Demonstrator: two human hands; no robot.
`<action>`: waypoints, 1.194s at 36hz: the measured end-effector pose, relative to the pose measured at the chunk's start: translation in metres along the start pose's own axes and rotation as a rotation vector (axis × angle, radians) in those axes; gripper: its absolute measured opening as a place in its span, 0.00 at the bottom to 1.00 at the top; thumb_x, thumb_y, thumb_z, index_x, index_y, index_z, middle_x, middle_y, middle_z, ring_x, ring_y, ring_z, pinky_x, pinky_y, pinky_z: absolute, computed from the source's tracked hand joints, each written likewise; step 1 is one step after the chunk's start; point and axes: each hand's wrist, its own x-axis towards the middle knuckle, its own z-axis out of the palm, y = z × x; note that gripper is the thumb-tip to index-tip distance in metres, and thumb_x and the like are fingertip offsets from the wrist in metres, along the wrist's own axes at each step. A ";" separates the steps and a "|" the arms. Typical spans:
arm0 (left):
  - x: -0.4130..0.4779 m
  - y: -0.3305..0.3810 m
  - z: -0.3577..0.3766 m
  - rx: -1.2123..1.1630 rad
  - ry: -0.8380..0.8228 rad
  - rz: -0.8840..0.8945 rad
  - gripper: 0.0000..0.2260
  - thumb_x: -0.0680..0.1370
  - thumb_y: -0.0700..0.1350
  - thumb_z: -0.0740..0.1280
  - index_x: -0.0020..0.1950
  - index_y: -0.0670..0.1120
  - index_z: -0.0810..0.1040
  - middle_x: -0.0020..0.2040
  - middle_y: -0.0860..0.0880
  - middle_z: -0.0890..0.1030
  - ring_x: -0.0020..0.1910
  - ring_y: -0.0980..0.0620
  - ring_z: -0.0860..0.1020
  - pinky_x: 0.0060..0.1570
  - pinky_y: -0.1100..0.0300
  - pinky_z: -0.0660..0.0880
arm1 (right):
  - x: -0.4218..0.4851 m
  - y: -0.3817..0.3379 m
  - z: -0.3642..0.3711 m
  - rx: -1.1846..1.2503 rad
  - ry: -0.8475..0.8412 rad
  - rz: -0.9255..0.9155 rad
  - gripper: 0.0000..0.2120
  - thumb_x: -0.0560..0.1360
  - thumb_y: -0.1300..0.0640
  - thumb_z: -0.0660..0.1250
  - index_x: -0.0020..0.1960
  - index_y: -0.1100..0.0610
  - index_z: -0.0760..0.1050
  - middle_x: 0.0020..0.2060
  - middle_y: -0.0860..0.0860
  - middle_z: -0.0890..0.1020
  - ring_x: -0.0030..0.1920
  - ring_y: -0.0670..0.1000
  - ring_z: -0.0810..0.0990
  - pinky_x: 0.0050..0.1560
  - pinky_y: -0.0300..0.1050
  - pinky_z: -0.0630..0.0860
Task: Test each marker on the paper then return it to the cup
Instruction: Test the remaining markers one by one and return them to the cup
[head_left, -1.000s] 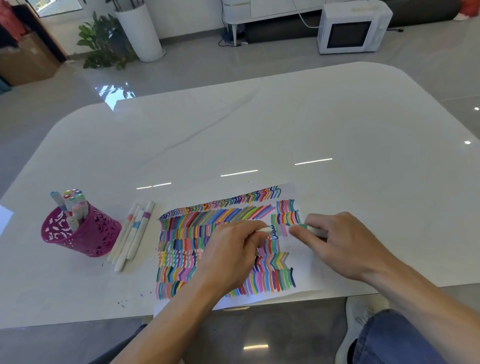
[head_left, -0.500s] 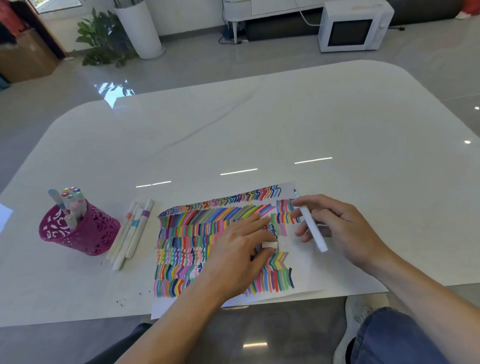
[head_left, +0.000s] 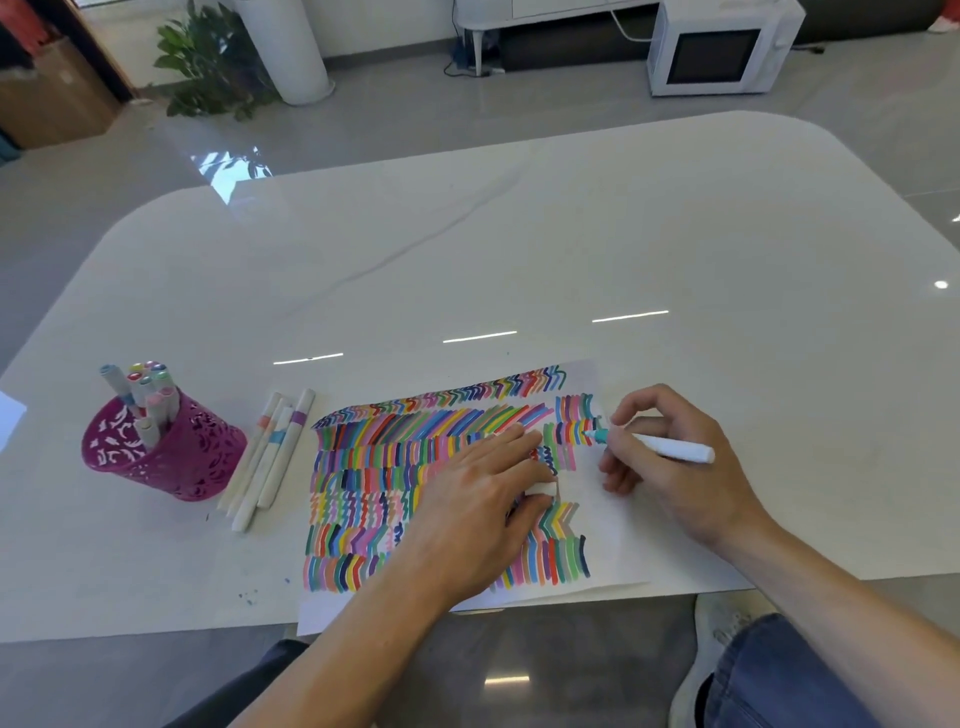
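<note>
Marker (head_left: 670, 448), uncapped a second ago, now sits in the right hand (head_left: 675, 488) in a writing grip, teal tip touching the paper (head_left: 613, 530) by the right-hand stripes. Left hand (head_left: 478, 509) presses the paper, pinching the cap (head_left: 541, 489). Testing appears begun; the cup (head_left: 171, 457) stands well left.

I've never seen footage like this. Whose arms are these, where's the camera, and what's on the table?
No machine here: a person works with bare hands, and the one picture comes from a camera worn on their head, looking down. On the white table lies a paper covered in coloured strokes. The right hand grips a teal-tipped marker, its tip at the paper. The left hand rests on the sheet and pinches what looks like the white cap. At the left stands a magenta cup of markers, with three more markers lying beside it.
</note>
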 end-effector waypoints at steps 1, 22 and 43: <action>0.000 0.000 0.000 -0.002 -0.003 -0.002 0.11 0.81 0.53 0.66 0.62 0.54 0.81 0.72 0.54 0.74 0.74 0.55 0.68 0.73 0.59 0.63 | 0.000 0.000 0.000 -0.005 0.003 0.005 0.04 0.79 0.63 0.69 0.48 0.57 0.75 0.35 0.56 0.86 0.33 0.58 0.85 0.37 0.52 0.82; 0.001 -0.001 -0.002 -0.017 -0.063 -0.038 0.13 0.82 0.54 0.63 0.66 0.56 0.79 0.75 0.57 0.70 0.76 0.58 0.63 0.73 0.63 0.59 | 0.002 0.003 0.005 -0.162 -0.023 0.059 0.07 0.75 0.64 0.72 0.44 0.62 0.74 0.35 0.54 0.86 0.34 0.53 0.85 0.37 0.52 0.84; 0.003 0.002 -0.006 -0.042 -0.106 -0.070 0.15 0.82 0.54 0.63 0.69 0.57 0.76 0.76 0.59 0.67 0.78 0.61 0.59 0.72 0.65 0.56 | 0.004 -0.002 0.005 -0.139 -0.019 0.120 0.10 0.73 0.63 0.73 0.38 0.62 0.72 0.29 0.55 0.83 0.27 0.50 0.80 0.29 0.45 0.76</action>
